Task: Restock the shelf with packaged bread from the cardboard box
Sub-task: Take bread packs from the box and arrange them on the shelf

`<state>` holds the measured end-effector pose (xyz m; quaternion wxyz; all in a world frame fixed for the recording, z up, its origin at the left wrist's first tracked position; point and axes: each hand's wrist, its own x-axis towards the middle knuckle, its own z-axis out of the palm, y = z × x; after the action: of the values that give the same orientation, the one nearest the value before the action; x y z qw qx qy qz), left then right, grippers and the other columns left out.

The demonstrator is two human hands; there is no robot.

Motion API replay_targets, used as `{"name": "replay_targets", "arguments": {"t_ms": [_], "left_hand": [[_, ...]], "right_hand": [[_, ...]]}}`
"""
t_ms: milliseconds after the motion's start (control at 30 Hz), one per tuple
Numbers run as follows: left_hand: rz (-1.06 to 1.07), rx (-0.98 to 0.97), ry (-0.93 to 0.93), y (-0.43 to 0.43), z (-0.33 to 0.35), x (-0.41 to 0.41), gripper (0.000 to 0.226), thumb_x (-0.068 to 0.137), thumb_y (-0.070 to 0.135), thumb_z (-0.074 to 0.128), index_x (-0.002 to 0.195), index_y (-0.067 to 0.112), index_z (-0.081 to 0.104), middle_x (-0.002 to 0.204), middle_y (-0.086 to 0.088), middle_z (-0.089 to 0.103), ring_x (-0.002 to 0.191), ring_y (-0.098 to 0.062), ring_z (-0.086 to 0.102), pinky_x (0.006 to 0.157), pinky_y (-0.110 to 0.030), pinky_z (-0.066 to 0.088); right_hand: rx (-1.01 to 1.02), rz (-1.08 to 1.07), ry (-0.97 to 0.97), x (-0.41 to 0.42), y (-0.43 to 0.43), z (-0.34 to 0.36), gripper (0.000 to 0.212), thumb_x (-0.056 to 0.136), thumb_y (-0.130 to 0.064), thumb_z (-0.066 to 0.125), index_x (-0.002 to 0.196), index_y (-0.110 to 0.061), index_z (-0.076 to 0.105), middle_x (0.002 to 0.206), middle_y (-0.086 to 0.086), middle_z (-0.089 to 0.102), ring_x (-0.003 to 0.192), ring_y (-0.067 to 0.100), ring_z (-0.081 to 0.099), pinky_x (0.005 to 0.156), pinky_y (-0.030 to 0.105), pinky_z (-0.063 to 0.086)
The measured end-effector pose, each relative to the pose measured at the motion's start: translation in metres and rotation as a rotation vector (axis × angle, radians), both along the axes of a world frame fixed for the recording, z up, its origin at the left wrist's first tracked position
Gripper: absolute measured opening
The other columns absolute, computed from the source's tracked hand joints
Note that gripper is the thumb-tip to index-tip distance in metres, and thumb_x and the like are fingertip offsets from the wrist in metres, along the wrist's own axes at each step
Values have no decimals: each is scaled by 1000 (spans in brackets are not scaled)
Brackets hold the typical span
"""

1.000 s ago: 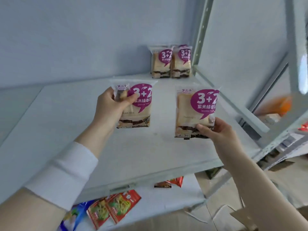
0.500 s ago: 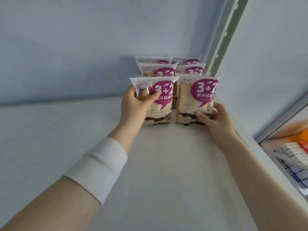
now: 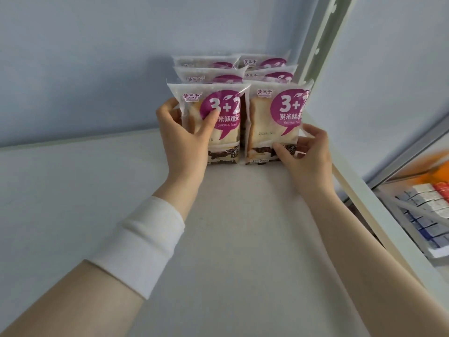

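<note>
Purple-labelled bread pack (image 3: 227,113) gripped by left hand (image 3: 185,142), second pack (image 3: 274,117) pinched low by right hand (image 3: 306,158)

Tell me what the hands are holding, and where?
Two bread packets. The left hand holds the left packet, grip on its left edge, thumb across the front. The right hand holds the right packet, grip at its lower right corner.

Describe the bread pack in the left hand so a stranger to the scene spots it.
On the white shelf, look to the back right corner by the perforated post, where bread packs stand in two columns. It is the front left pack, gripped by the left hand with the thumb across its purple label; the right hand holds its neighbour at the bottom corner.
</note>
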<state>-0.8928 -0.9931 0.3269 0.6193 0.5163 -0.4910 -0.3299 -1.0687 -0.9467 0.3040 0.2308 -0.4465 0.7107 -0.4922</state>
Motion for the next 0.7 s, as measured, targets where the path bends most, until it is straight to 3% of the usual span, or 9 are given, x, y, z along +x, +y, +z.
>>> {"name": "replay_targets", "arguments": {"t_ms": [67,133,233,367,433,600,700], "left_hand": [[-35,48,8,9,5,4,67,81,25,70,131,7,29,115,-1,49,92,6,54,73,-3,45],[-94,115,-10,22,7,12,78,84,29,66,139,8,16,134,-10,44,115,-7,51,85,-8,40],[-181,156,-310,60,9,31,84,86,33,62,145,10,9,152,-14,23,140,-19,27,107,-25,29],[-327,-17,-1182,140,9,53,59,87,36,58,137,14,36,140,-12,41,129,-31,39,102,-42,32],[-481,-78,-1424,186,13,53,52,87,37,57,132,15,43,136,-12,43,126,-32,39,102,-43,30],[-716,-269,-1595,304,27,24,51,86,35,59,128,13,42,131,-14,43,120,-32,41,96,-40,35],[-816,-386,-1591,373,19,-13,46,87,32,57,125,11,42,127,-15,44,115,-31,42,92,-39,39]], "right_hand": [[30,-5,2,9,14,4,77,82,-32,67,142,-18,22,125,-5,54,107,11,50,85,22,37],[46,5,61,20,36,6,86,83,-37,65,146,-17,10,147,0,36,135,17,30,107,31,30],[136,29,310,37,86,10,87,86,-41,59,148,-15,5,157,3,12,146,22,3,119,40,11],[276,33,725,60,180,14,72,89,-36,57,146,-17,18,157,8,11,146,29,-2,116,46,14],[316,8,755,71,232,13,64,89,-28,59,143,-15,28,153,10,20,145,29,5,114,45,20],[283,-85,789,72,366,13,52,80,-9,65,128,-11,47,133,14,41,128,33,34,101,47,39],[372,-186,803,48,445,4,48,78,-9,65,123,-9,50,127,15,44,121,35,37,94,46,43]]}}
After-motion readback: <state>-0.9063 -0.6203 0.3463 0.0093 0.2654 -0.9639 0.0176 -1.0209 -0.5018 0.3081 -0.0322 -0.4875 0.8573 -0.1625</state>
